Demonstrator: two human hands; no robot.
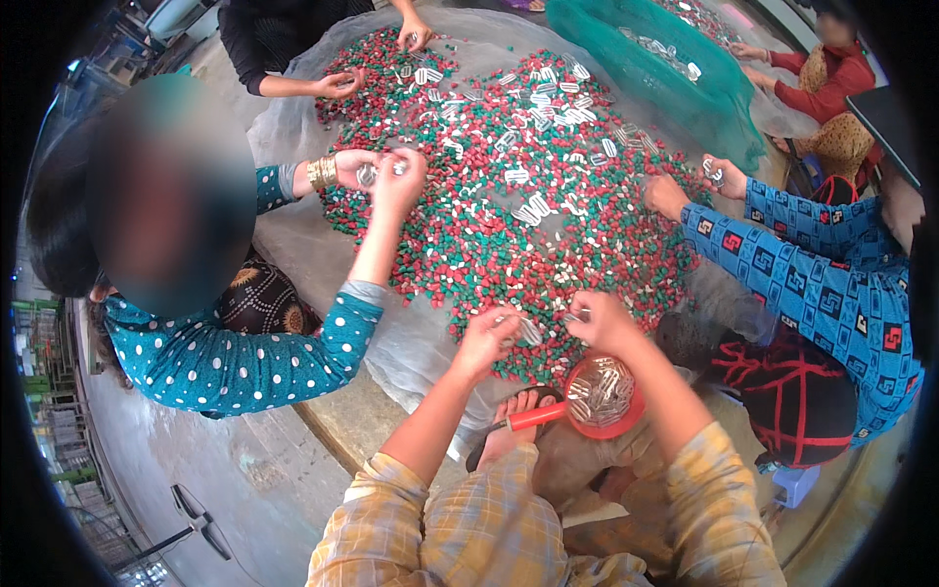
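Note:
Above the near edge of a wide spread of small red, green and white pieces (pixel 460 264), my left hand (pixel 489 339) is closed, with a clear slotted plastic piece (pixel 529 332) at its fingertips. Just to the right, my right hand (pixel 603 323) pinches something small that I cannot make out. Below the right hand sits a red round pan (pixel 636 416) with a red handle (pixel 536 417). Many clear looped plastic pieces (pixel 599 389) fill it. More pale slotted pieces (pixel 533 208) lie scattered among the coloured ones.
The pieces rest on a translucent sheet (pixel 293 210). Co-workers handle pieces too: one in a dotted teal sleeve (pixel 254 362) at left, one in a blue patterned sleeve (pixel 782 264) at right, another in black (pixel 259 44) at the far side. Green netting (pixel 646 59) lies beyond.

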